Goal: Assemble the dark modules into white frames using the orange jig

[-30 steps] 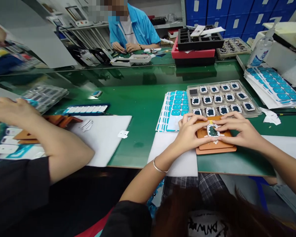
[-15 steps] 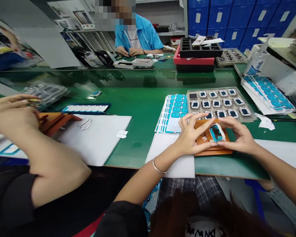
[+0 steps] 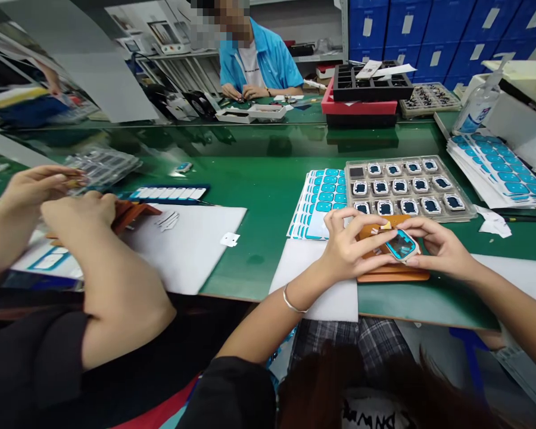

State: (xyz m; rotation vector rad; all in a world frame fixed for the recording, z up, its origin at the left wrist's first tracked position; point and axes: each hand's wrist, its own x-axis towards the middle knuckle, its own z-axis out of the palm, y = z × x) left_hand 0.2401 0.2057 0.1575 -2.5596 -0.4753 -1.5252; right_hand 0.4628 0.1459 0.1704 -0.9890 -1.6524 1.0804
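Observation:
A white watch case with a blue-edged opening is held tilted above an orange fixture block. My left hand grips its left side between thumb and fingers. On the opposite side, the fingers and thumb of my right hand close on the same case. A small yellow piece shows by my left fingertips; whether it is held is unclear. Just behind my hands lies a clear tray with rows of similar white cases. Sheets of blue stickers lie to its left.
At left, a co-worker's hands work over another orange block. A person in a blue shirt sits across the bench. A white foam sheet, more blue sticker sheets and a pump bottle are around.
The watch case has turned in my hands, its opening now facing more upward and slanting to the right. The camera view has shifted slightly left. The co-worker's hands have moved a little.

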